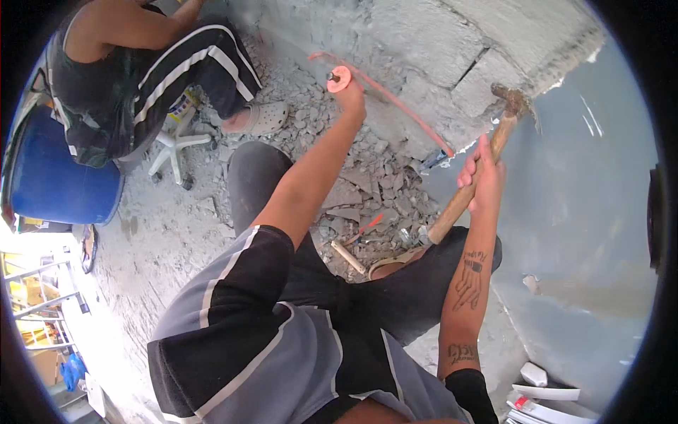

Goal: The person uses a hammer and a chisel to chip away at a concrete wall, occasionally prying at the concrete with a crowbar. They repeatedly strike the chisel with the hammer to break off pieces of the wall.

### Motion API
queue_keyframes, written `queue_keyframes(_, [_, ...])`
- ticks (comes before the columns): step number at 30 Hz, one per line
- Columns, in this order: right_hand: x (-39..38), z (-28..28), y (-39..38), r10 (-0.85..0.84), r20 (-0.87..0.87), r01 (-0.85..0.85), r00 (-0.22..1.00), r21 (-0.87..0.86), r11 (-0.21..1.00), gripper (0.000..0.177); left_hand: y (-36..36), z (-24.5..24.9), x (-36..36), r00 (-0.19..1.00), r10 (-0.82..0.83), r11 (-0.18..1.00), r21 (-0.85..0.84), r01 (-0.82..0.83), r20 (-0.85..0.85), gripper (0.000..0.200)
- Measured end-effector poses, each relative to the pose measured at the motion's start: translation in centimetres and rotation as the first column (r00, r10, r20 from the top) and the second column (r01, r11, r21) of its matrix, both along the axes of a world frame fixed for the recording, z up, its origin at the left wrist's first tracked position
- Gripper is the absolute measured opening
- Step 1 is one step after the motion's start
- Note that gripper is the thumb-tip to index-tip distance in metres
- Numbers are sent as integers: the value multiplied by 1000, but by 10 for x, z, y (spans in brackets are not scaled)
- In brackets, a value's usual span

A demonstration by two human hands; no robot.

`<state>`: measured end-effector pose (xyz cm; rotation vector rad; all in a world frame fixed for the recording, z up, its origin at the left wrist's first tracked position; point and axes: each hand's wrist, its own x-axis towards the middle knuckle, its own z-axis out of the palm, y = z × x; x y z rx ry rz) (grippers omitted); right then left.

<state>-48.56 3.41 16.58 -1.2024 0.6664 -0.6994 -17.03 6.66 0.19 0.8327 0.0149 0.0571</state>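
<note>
My left hand [350,99] is closed around a chisel [340,78] with a round orange guard, its metal end showing in the guard's centre. In my right hand [486,173] is a hammer [459,205], gripped by its wooden handle. The worn hammer head [514,100] is up beside the broken edge of the wall [452,49]. An orange tube [406,112] runs along the wall between my two hands. Its lower end meets a blue-grey piece [433,161]. The chisel's tip cannot be made out.
Broken rubble [381,187] covers the floor by the wall, around my foot. Another person [106,78] sits at the upper left, near a blue barrel [63,169] and a white chair base [173,147]. White strips [547,392] lie at the lower right.
</note>
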Motion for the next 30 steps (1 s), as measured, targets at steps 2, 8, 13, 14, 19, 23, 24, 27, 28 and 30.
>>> queue_keyframes(2, [6,-7,-1,7,-52,-7,999,1,1000,38,3,-1,-7,1000,4,999,38,-5,20,15])
queue_keyframes(8, [23,-16,4,80,-118,-80,990,3,997,35,11,25,-16,992,-72,990,127,59,104,19])
queue_keyframes(13, [30,-16,10,89,-170,-103,981,-76,992,36,-19,-31,-33,976,-73,947,322,2,207,14])
queue_keyframes(14, [30,-18,11,69,-210,-98,975,-132,986,36,-12,-37,-58,937,-305,920,202,336,-170,11])
queue_keyframes(19, [13,-17,5,17,-225,-87,974,-307,948,37,-3,-95,-116,734,-622,558,502,661,-274,29])
queue_keyframes(23, [-4,-10,6,-53,-153,-30,987,-493,870,40,23,-101,-141,669,-739,-43,997,71,-80,38])
queue_keyframes(24, [-7,-6,5,-76,-94,16,993,-521,853,42,33,-103,-146,623,-780,-30,998,52,-56,40])
queue_keyframes(27, [-7,-14,-10,-146,85,167,986,-616,770,43,57,-80,-163,659,-752,69,993,92,-9,41])
queue_keyframes(28, [-7,-11,-11,-158,101,186,982,-606,774,43,62,-77,-167,747,-664,166,972,164,-12,40])
queue_keyframes(30, [-8,-7,-9,-189,192,267,963,-584,767,44,55,-76,-152,745,-665,240,958,155,47,39])
